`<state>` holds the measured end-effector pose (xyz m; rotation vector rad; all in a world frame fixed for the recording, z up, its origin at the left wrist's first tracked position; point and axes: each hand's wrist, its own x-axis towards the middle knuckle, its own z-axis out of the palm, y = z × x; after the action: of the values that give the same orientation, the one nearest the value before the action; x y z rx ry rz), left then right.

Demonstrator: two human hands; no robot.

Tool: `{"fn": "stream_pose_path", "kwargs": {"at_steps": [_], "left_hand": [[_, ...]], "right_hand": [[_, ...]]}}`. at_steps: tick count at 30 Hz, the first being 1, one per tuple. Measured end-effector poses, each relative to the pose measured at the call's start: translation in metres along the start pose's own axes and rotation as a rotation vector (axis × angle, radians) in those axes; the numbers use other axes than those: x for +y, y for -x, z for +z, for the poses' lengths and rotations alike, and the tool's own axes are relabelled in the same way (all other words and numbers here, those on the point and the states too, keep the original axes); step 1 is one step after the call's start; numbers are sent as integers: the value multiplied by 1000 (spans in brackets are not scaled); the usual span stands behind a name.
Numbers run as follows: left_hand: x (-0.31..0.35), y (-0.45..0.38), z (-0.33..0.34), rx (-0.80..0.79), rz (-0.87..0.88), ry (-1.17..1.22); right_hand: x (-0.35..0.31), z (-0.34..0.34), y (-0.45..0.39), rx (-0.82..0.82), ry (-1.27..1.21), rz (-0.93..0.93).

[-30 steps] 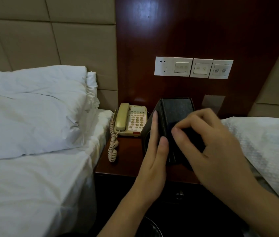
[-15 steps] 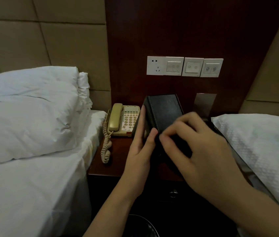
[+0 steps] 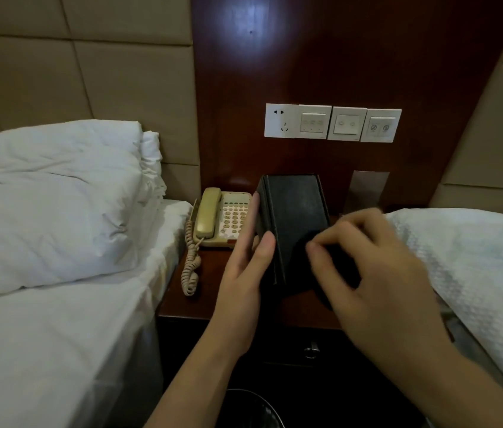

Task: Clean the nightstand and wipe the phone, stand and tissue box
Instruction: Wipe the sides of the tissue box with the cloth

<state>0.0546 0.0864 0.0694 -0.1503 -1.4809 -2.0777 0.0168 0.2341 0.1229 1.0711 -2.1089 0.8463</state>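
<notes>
Since a second ago the black tissue box (image 3: 293, 223) has tipped further up on its near edge, its broad dark face turned toward the camera, and the right hand (image 3: 373, 273) has slid lower across that face. The box stands on the dark wood counter (image 3: 213, 291) at about the middle of the view, tilted back toward the wall panel.

The left hand (image 3: 244, 279) lies flat along the box's left side, at its 9 o'clock, fingers (image 3: 251, 223) straight and pressed together, thumb resting on the near left edge. The right hand covers the lower right of the face, at the box's 5 o'clock, its fingers curled and bunched over a dark cloth (image 3: 302, 257) pressed against the box; the cloth blends with the box and its outline is hard to tell.

The beige corded phone (image 3: 222, 217) sits just beside the box at its 9 o'clock, behind the left fingers, handset on its cradle and coiled cord (image 3: 191, 264) trailing toward the counter's near edge. A white pillow (image 3: 52, 199) lies on the bed at far left, a second bed's white cover (image 3: 472, 264) at right. A row of white wall switches (image 3: 333, 123) sits at 12 o'clock above the box.
</notes>
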Motion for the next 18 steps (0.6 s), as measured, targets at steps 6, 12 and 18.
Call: {"fn": "stream_pose_path", "kwargs": {"at_steps": [6,12,18], "left_hand": [[2,1,-2,-9,-17,21],[2,-1,-1,10,-38,52],[4,-12,4,44,-73,41]], "right_hand": [[5,1,-5,4,-13,-43],[4,2,8,-64,-39,-105],[34,-8,-16,24,-249,119]]}}
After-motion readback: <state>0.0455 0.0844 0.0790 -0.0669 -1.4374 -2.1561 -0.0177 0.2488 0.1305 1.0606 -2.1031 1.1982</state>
